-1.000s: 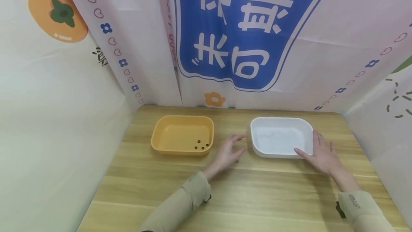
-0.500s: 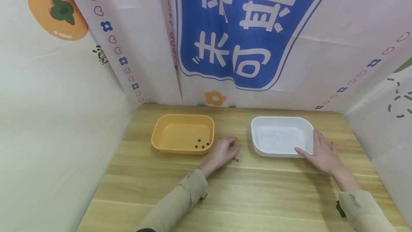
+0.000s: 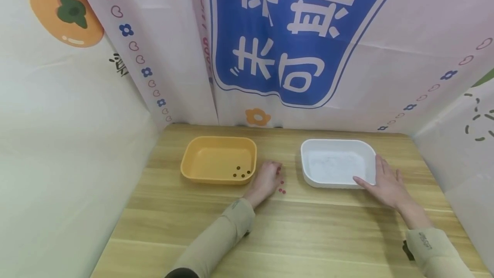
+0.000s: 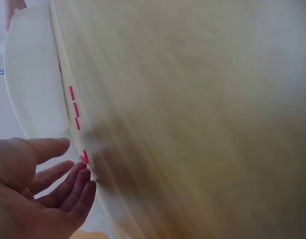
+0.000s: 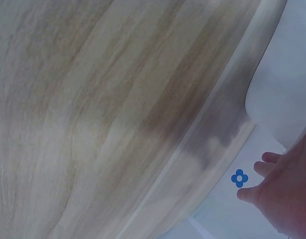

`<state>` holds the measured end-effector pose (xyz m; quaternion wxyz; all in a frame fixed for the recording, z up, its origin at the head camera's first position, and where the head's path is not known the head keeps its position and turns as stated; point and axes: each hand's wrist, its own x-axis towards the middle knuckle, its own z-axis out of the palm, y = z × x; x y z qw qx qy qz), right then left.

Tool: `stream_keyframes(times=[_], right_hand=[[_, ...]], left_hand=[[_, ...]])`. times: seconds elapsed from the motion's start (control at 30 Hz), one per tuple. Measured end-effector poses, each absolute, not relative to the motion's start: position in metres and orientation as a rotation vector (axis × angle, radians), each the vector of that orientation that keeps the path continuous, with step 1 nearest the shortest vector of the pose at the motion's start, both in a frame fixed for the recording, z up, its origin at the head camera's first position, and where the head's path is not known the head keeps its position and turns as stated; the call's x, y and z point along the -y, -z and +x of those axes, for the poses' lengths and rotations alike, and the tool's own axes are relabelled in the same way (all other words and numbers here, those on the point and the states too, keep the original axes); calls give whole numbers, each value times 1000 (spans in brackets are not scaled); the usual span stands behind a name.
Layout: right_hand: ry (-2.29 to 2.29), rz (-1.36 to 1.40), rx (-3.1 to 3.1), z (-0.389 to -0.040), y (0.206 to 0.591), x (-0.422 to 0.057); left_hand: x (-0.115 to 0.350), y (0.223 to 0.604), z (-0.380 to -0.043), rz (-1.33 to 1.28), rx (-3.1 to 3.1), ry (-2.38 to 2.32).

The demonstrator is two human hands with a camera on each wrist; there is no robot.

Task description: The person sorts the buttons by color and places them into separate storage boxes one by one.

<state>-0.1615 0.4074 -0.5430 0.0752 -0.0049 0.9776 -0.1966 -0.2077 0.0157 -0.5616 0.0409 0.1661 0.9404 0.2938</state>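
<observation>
Several small flat red pieces lie on the wooden table between two bins, in a short row in the left wrist view. My left hand is beside them, just right of the yellow bin. Its thumb stands apart from the loosely bent fingers, whose tips are right at the nearest red pieces. My right hand, fingers spread, rests against the right front corner of the white bin. In the right wrist view, part of that hand shows beside the white bin's wall.
A few small dark round marks show in the yellow bin's right front corner. Behind the wooden table hangs a white printed cloth with a blue panel. More cloth closes off both sides.
My left hand has drawn back to the left, away from the white bin. Red pieces now show on the table beside its fingers. My right hand stays on the white bin.
</observation>
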Motion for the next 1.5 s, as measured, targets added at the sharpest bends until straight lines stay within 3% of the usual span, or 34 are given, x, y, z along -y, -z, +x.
stream_keyframes(times=[0.63,1.5], right_hand=[[601,-31,-2932,-163,545,-409],[600,-31,-2948,-163,549,-410]], left_hand=[[-31,569,-227,101,-2782,-1097],[-23,572,-225,129,-2760,-1116]])
